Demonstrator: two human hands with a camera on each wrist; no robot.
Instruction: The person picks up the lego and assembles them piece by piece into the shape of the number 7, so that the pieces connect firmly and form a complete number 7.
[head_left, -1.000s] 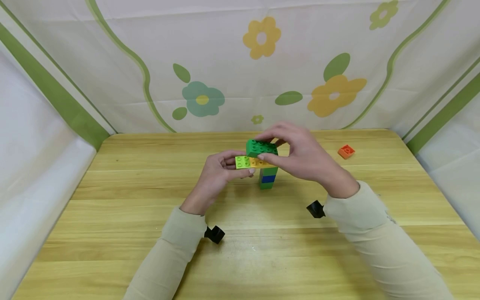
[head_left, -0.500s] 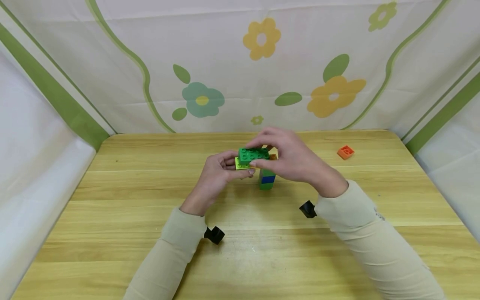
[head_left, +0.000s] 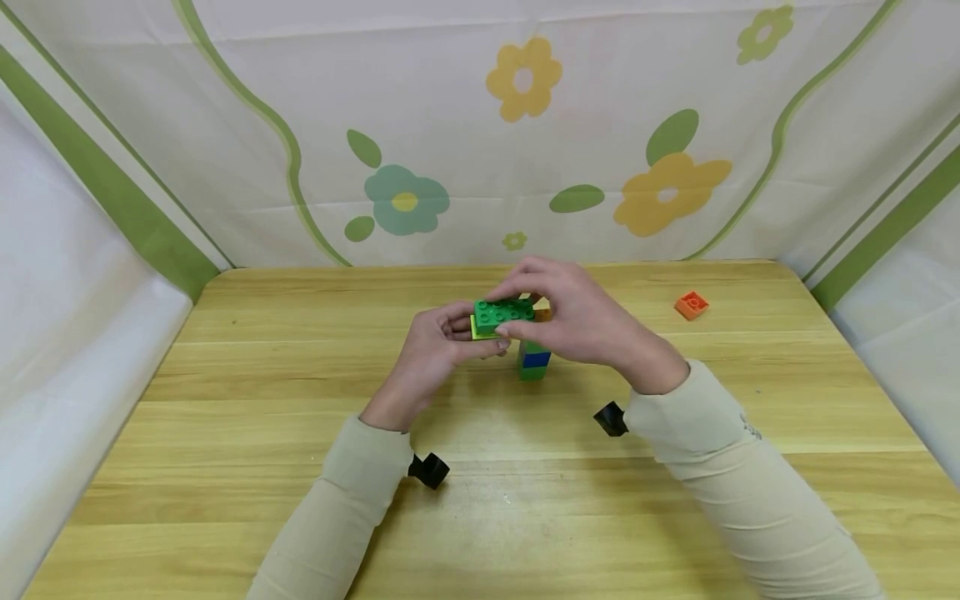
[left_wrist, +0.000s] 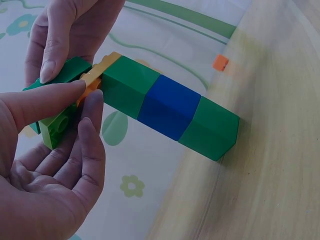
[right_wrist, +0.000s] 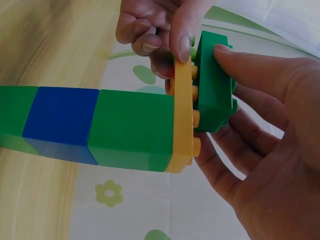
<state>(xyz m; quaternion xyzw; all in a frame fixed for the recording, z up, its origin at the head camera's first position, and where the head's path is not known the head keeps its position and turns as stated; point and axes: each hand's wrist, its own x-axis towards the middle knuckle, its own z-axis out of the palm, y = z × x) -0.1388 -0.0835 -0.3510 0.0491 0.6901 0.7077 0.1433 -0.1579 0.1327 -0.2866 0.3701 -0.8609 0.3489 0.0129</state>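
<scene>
Over a wooden tabletop (head_left: 487,517), the right hand (head_left: 588,321) pinches a green brick (right_wrist: 214,85) just above a yellow plate (right_wrist: 182,120), whose overhanging end the left hand (head_left: 429,354) pinches — the plate caps an upright green-blue-green tower (left_wrist: 169,107). An orange brick (head_left: 692,305) lies farther right.

Green brick (head_left: 504,315), studs up, just above an orange plate (right_wrist: 182,125) (its studs showing), lime piece (left_wrist: 52,132) beside, upright green-blue-green column (left_wrist: 169,107) beneath
</scene>
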